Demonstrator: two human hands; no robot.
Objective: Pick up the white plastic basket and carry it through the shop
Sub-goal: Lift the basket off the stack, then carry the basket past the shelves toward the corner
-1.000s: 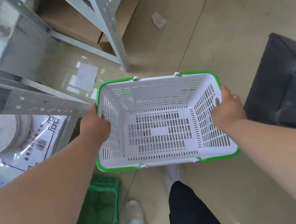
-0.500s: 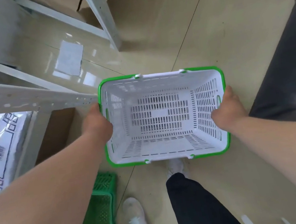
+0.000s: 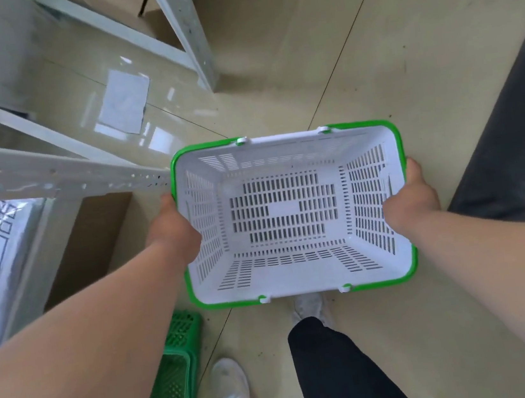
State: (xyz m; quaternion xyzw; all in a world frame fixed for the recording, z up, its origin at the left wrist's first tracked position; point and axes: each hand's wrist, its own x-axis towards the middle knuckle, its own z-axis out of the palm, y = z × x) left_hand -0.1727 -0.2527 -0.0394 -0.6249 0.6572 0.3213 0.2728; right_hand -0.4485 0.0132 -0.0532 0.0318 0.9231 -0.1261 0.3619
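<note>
The white plastic basket (image 3: 298, 281) with a green rim is held level in front of me above the tiled floor, and it is empty. My left hand (image 3: 173, 229) grips its left side wall, fingers curled under the rim. My right hand (image 3: 412, 195) grips the right side wall the same way. The green handles lie folded down along the rim.
A white metal shelf rack (image 3: 51, 179) juts in from the left, its upright post (image 3: 189, 34) ahead. A green basket (image 3: 174, 377) sits on the floor at lower left. A dark seat (image 3: 515, 149) stands on the right. Paper sheets (image 3: 124, 100) lie on the floor.
The basket has levelled out and come closer to my body, and I have stepped forward, so the rack and the floor paper have shifted in view. Both hands keep their grip.
</note>
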